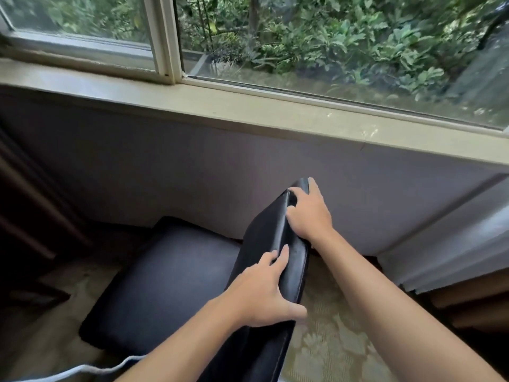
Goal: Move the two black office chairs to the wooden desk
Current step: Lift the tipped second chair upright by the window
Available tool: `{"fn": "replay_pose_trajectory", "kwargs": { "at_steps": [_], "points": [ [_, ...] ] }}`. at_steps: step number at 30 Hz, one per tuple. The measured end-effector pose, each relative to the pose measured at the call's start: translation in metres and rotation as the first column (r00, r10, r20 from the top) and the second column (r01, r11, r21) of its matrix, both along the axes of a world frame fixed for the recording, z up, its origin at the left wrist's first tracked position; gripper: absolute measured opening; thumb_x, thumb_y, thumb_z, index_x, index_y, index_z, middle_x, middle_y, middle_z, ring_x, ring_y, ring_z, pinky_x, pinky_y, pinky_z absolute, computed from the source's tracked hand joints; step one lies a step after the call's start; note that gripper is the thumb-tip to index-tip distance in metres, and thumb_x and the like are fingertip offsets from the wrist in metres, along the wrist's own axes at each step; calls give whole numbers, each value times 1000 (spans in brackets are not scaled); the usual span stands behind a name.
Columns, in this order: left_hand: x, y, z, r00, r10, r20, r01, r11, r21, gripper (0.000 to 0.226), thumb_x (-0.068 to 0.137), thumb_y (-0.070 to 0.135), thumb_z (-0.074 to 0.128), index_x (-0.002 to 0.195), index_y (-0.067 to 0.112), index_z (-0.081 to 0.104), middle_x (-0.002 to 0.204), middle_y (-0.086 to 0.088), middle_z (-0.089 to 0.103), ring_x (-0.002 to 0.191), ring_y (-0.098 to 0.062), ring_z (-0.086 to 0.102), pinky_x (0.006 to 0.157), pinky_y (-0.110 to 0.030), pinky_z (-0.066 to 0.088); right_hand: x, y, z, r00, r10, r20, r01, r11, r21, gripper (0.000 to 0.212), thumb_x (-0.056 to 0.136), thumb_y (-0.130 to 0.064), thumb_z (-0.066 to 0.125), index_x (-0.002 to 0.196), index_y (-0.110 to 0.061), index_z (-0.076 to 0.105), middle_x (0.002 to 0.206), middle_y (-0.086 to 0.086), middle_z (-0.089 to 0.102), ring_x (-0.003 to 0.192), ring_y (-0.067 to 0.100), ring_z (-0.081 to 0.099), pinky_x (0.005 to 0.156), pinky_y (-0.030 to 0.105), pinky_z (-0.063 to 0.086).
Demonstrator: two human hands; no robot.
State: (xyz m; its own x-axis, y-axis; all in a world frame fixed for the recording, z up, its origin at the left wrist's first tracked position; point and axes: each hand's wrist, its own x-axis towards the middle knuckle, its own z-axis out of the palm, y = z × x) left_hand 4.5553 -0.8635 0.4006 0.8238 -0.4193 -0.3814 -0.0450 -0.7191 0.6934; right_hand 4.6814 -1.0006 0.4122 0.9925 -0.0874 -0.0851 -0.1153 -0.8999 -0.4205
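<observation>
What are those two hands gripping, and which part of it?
Both hold one black office chair by the top edge of its backrest: the left hand nearer the camera, the right hand farther along.

Looks like a room in a home or small office, ground floor w/ garden outside. Sliding window (248,51) w/ cream frame gives straight onto dense green shrubs (358,42). Deep painted sill (192,106) over a plain pale wall (165,175). Patterned beige carpet (325,340) on the floor. Black padded office chair (165,277) stands near the wall; dark wood furniture (24,202) at left, too dim to tell what sort.
</observation>
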Motion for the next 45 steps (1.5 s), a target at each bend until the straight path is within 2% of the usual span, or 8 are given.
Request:
{"fn": "replay_pose_trajectory", "kwargs": {
  "at_steps": [7, 12, 18, 24, 28, 32, 35, 45],
  "points": [
    [17, -12, -10, 992, 120, 31, -120, 993, -14, 119, 51, 72, 63, 146, 53, -6, 153, 28, 14, 135, -20, 37, 102, -38, 40, 31, -2, -2, 992, 121, 14, -122, 992, 15, 49, 85, -22, 48, 133, -25, 52, 160, 2, 11, 143, 21, 21, 99, 37, 37],
    [40, -20, -9, 983, 175, 45, -176, 984, 17, 116, 52, 73, 63, 144, 55, -5, 142, 32, 19, 118, -21, 45, 95, -40, 45, 60, -4, 0, 887, 432, 163, -426, 902, -69, 38, 82, -18, 51, 113, -29, 70, 158, 1, 25, 148, 22, 2, 119, 43, 9],
    [64, -34, -12, 930, 361, 66, -365, 930, 47, 114, 52, 72, 68, 138, 62, -7, 131, 44, 21, 106, -13, 42, 85, -33, 44, 111, -5, -8, 641, 755, 139, -757, 652, -46, 36, 76, -34, 36, 83, -36, 71, 109, -13, 72, 112, 7, 56, 115, 31, 13],
    [71, -82, 11, 662, 747, 64, -749, 661, 36, 91, 62, 59, 62, 144, 53, 23, 137, 40, 35, 126, 2, 42, 101, -28, 40, 153, -4, -7, 355, 931, 88, -881, 364, -303, 34, 83, -32, 31, 70, -27, 62, 78, 1, 70, 91, 19, 57, 106, 33, 25],
    [74, -152, 13, 336, 803, 491, -941, 312, 133, 62, 74, 53, 55, 134, 42, 46, 117, 22, 60, 98, -12, 64, 78, -33, 52, 164, -1, -6, 272, 957, 103, -889, 291, -353, 32, 82, -33, 26, 62, -23, 50, 76, 3, 68, 91, 23, 55, 103, 34, 25],
    [89, -165, 3, 296, 649, 701, -946, 98, 309, 50, 65, 44, 84, 108, 22, 72, 73, 1, 64, 50, -29, 64, 39, -32, 46, 169, 7, -6, 273, 951, 145, -891, 306, -335, 30, 77, -31, 31, 55, -20, 49, 68, 6, 66, 81, 29, 57, 97, 39, 31],
    [98, -156, 5, 307, 621, 721, -935, 55, 351, 50, 61, 49, 86, 102, 21, 75, 63, -1, 60, 41, -30, 58, 36, -29, 43, 174, 15, -8, 211, 960, 182, -887, 267, -376, 27, 74, -14, 53, 47, -16, 52, 60, 10, 63, 71, 35, 60, 90, 44, 36],
    [115, -158, -3, 212, 749, 628, -963, 50, 265, 50, 62, 60, 79, 103, 32, 72, 65, 10, 55, 47, -14, 59, 38, -25, 43, 194, 21, -11, 165, 981, 97, -902, 190, -389, 31, 79, -33, 25, 55, -20, 40, 62, 0, 60, 80, 25, 55, 95, 35, 28]
  ]
}}
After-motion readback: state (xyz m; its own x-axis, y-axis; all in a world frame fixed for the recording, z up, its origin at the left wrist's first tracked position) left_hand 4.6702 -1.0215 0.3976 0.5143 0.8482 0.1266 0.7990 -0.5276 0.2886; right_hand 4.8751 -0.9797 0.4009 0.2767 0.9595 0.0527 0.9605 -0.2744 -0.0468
